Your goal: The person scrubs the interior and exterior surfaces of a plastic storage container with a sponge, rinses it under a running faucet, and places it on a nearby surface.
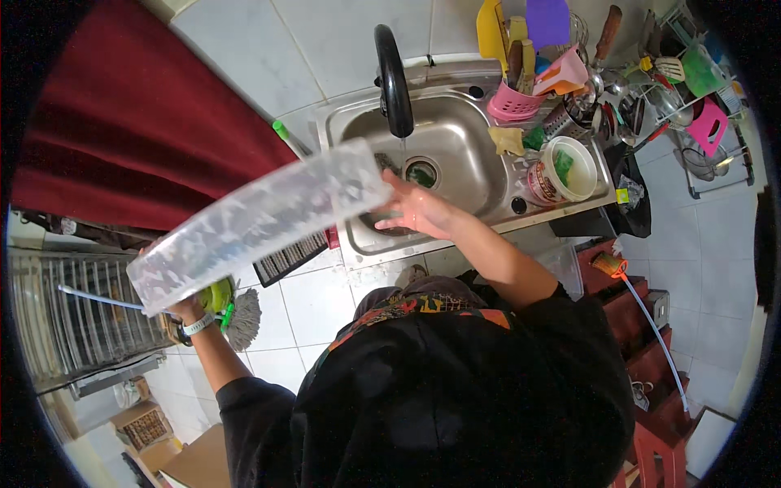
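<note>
A long translucent plastic panel or bin with a faceted pattern slants from the lower left up to the sink; I cannot make out its exact kind. My left hand, with a watch on its wrist, grips the lower left end, its fingers partly hidden behind the plastic. By the upper right end is my right hand, wet, its fingers spread close to or against the edge. Beneath the plastic's right end lies the steel sink. From the black faucet a thin stream of water runs toward the drain.
Right of the basin stand a white tub and a pink utensil basket. A dark red curtain hangs at left, above a metal rack. A mop head is on the floor. At right, an orange-headed brush leans by red steps.
</note>
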Demonstrator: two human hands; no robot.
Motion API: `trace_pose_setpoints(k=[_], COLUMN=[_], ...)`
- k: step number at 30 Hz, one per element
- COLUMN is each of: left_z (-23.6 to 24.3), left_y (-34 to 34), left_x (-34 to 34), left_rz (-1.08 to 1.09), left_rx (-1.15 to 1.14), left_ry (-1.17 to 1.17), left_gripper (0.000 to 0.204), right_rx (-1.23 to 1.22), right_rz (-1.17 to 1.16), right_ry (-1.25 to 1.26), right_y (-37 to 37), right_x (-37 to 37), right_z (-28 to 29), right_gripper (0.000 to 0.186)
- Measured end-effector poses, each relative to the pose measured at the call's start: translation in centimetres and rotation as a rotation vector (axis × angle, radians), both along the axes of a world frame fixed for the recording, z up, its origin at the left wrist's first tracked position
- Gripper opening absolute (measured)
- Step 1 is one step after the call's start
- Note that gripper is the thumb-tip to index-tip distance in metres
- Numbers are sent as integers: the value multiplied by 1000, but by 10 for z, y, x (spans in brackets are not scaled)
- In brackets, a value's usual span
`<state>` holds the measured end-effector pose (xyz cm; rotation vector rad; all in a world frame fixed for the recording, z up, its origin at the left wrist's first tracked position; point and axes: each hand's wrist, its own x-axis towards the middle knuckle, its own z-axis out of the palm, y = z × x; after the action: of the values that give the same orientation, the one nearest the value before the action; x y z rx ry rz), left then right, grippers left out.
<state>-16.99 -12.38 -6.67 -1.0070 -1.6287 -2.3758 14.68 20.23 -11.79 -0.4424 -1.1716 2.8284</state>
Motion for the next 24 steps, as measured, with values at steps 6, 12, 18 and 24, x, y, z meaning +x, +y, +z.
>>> trace_pose_setpoints(k=[6, 12, 18, 24], left_z=[-4, 22, 8, -18], left_y=[9, 43, 53, 75], left_x=[15, 46, 22, 18], left_rz=[282, 100, -186, -418], left_rx=[-65, -335, -520, -670], left_ry=[-159, -568, -808, -971], left_gripper=[52, 44, 32, 32], right_rx=[250, 208, 53, 148], right_rz=[-8, -114, -229, -378], right_ry=[-199, -263, -180, -302], right_y=[14, 25, 32, 43], right_x=[-10, -24, -20, 12], right_z=[-17, -37, -52, -78], right_gripper=[81, 85, 68, 60])
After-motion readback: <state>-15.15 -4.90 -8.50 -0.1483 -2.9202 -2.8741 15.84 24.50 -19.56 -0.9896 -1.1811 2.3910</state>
